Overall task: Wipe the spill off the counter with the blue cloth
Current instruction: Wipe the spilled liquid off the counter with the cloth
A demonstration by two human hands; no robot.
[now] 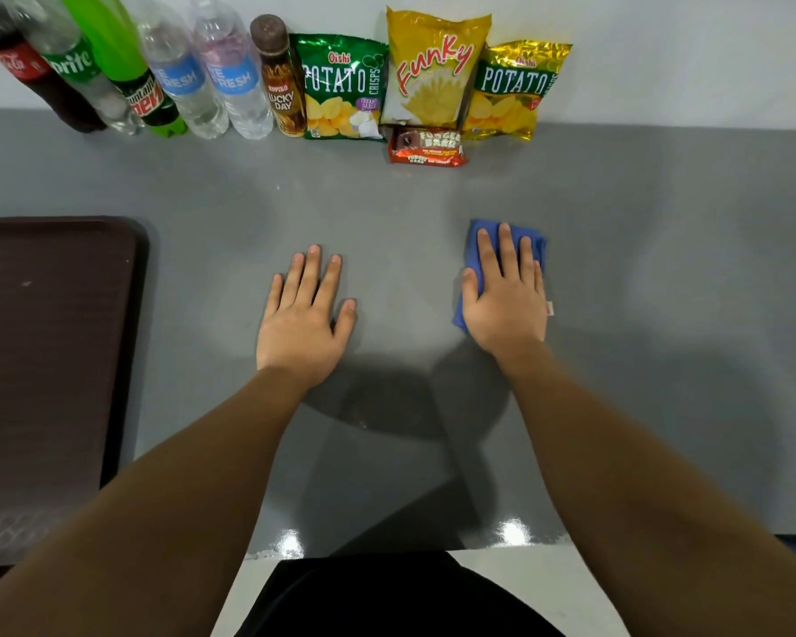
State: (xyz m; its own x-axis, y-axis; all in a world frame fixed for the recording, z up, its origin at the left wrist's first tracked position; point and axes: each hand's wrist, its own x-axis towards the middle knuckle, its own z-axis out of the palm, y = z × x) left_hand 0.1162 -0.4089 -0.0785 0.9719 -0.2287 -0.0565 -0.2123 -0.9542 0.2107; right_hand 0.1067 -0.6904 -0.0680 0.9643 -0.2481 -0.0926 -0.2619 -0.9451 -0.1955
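My right hand (506, 296) lies flat on the blue cloth (531, 239), palm down and fingers spread, pressing it to the counter (662, 268) rather than gripping it; nothing is curled around the fabric. The cloth is folded under my palm, showing past my fingertips and along my thumb side. My left hand (306, 314) rests flat and empty on the bare counter, well apart from the cloth, fingers released and holding nothing.

As to progress, I judge the wiping is either only now starting or nearly over, and I cannot say which with confidence. I see no clear puddle or streak around either hand. Nearest me, by the counter's front edge, there are bright glints, but those look like lamp reflections on a glossy surface, not liquid. The grey between my hands has a faint sheen that could be a thin wet film or only gloss; the view is too soft to decide. If any spill is left, it is most likely under or just beside the cloth.

To the left of my left hand sits a dark tray (42, 360), dry as far as I can tell. Beyond my fingertips, against the wall, stand bottles (166, 71) and snack bags (433, 71), all upright and none seeming to leak
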